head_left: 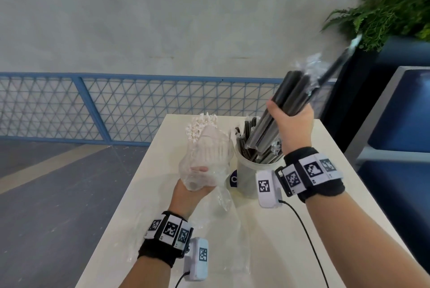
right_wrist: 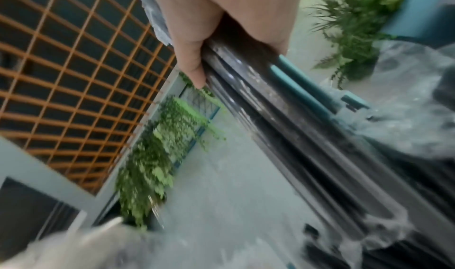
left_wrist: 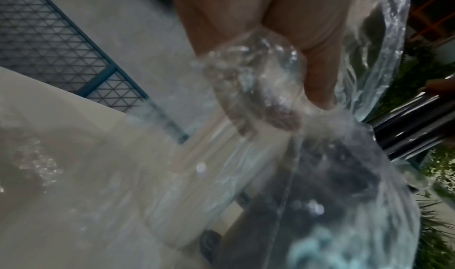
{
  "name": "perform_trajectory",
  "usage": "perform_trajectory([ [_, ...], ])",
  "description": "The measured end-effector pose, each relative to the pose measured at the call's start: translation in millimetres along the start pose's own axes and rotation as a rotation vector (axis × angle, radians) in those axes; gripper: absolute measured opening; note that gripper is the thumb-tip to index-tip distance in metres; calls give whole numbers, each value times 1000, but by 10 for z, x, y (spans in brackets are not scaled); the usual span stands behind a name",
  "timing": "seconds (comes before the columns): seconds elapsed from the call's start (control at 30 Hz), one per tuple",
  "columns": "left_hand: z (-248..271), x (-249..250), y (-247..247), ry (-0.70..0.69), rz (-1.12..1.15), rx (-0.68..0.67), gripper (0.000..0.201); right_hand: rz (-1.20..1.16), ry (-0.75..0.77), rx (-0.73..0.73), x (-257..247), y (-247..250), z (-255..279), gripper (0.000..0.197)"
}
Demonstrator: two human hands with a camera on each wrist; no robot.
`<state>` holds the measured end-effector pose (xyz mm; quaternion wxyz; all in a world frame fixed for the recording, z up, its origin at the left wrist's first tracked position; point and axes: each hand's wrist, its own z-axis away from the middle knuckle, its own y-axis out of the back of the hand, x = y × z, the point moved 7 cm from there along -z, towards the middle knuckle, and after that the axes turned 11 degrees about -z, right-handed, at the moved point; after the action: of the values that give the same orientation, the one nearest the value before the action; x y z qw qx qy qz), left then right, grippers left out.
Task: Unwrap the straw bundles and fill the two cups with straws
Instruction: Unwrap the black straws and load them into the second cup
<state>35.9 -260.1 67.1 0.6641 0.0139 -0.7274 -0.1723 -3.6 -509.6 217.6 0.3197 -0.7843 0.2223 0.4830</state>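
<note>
My right hand (head_left: 292, 115) grips a bundle of black straws (head_left: 288, 99) tilted over a white cup (head_left: 249, 176) that holds more black straws; one straw sticks out far up to the right. In the right wrist view my fingers (right_wrist: 192, 59) curl round the black straws (right_wrist: 283, 129), and clear wrap clings to their ends. My left hand (head_left: 195, 183) holds crumpled clear plastic wrap (head_left: 209, 159) in front of a clear cup with white straws (head_left: 201, 127). In the left wrist view the wrap (left_wrist: 251, 78) is bunched in my fingers (left_wrist: 317, 63).
A white table (head_left: 290, 252) carries both cups and loose clear wrap (head_left: 223, 229) near its front. A blue mesh fence (head_left: 93, 104) runs behind the table, with grey floor to the left. A fern planter (head_left: 384, 15) and blue seating stand on the right.
</note>
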Motion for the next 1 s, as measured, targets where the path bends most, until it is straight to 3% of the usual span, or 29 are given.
perform_trajectory([
  [0.27,67,97,-12,3,142,-6,36,234,-198,-117,811,-68,188,44],
  [0.43,66,117,46,-4,138,13,37,357,-255,-171,946,-98,308,43],
  [0.53,81,97,71,-2,131,18,38,302,-102,-111,695,-100,300,66],
  [0.63,63,75,81,-3,139,34,38,290,342,-72,179,-174,275,89],
  [0.7,51,69,63,-7,141,30,38,414,614,-131,-50,-290,249,80],
  [0.73,45,64,49,-9,145,30,38,466,670,-172,-80,-341,211,68],
  [0.8,44,66,22,-10,159,25,38,573,649,-281,39,-405,107,41],
  [0.87,40,63,5,-7,187,22,40,664,593,-366,257,-411,73,27],
  [1.0,51,49,-6,-13,227,19,46,778,541,-376,441,-341,164,34],
])
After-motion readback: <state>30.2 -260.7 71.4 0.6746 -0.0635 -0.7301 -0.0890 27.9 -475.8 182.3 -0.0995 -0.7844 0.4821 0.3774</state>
